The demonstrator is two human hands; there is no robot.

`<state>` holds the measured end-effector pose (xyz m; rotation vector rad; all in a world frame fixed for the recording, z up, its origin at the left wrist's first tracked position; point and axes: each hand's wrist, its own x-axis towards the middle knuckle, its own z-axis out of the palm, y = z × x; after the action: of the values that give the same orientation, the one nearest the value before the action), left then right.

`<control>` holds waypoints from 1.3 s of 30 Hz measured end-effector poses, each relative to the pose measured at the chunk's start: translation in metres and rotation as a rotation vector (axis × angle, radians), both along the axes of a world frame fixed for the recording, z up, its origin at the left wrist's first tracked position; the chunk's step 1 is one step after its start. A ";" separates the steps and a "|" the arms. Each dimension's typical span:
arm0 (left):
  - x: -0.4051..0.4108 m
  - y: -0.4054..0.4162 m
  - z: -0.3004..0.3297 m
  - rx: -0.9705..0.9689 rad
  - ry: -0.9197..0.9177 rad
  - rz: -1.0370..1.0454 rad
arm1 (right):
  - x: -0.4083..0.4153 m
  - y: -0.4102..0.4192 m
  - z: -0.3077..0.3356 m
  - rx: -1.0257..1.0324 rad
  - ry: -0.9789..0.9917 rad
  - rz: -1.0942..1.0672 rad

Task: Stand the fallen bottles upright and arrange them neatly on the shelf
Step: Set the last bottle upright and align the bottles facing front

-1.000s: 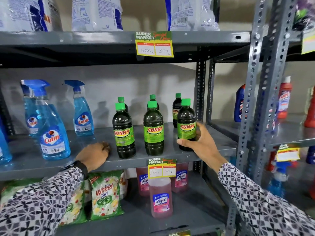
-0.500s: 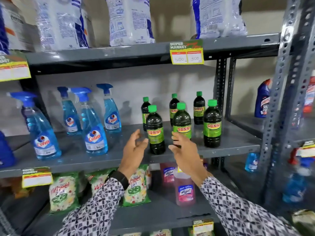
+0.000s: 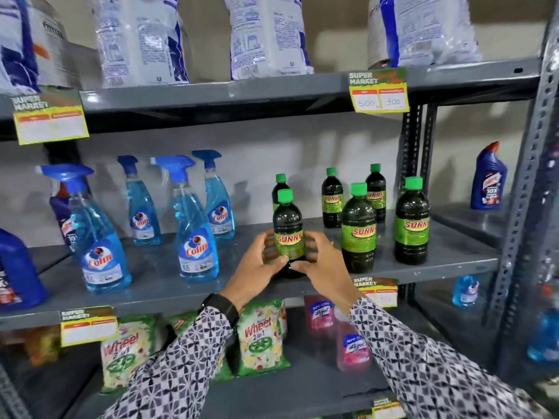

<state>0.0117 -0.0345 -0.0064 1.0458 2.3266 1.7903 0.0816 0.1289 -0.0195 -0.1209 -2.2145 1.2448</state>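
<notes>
Left hand (image 3: 260,264) and right hand (image 3: 325,264) clamped on front bottle (image 3: 288,234), upright on grey metal shelf (image 3: 211,285) (supermarket aisle, price tags).

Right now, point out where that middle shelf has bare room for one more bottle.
Bare patch on the middle shelf: between the front Colin sprayer and the held Sunny bottle. Right of it, five other Sunny bottles crowd the shelf.

The dark green-capped bottles (image 3: 358,228) read "SUNNY" on their green labels, and the blue spray bottles (image 3: 196,237) say "Colin". Down below, the green packets (image 3: 261,337) carry "Wheel 2 in 1", and a pink bottle (image 3: 354,349) label looks like "Lizol". The price tag (image 3: 378,90) on the upper shelf edge says "SUPER MARKET", with "300" handwritten.
</notes>
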 end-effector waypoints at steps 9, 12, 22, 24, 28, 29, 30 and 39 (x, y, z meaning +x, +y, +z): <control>-0.004 -0.012 -0.011 -0.021 0.024 0.008 | 0.001 -0.009 -0.007 -0.046 0.062 0.021; 0.003 -0.012 -0.010 -0.042 0.030 0.047 | 0.007 -0.008 -0.008 -0.011 0.062 0.059; 0.091 0.036 -0.017 0.254 0.176 0.425 | 0.070 0.078 -0.029 0.061 0.403 -0.238; 0.095 0.068 -0.018 0.144 0.196 0.335 | 0.070 0.098 -0.030 0.072 0.382 -0.271; 0.079 0.116 -0.009 0.005 0.107 0.193 | 0.067 0.124 -0.025 0.000 0.175 -0.152; 0.073 0.122 -0.007 0.006 0.047 0.137 | 0.066 0.126 -0.023 -0.019 0.140 -0.108; 0.067 0.126 -0.005 0.008 0.006 0.084 | 0.066 0.128 -0.021 -0.032 0.116 -0.073; 0.056 0.147 -0.012 0.081 0.022 0.032 | 0.066 0.142 -0.020 -0.036 0.111 -0.037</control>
<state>0.0679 0.1121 -0.0187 1.0495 2.3149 1.9093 0.1474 0.2707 -0.0398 -0.1041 -2.0870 1.2421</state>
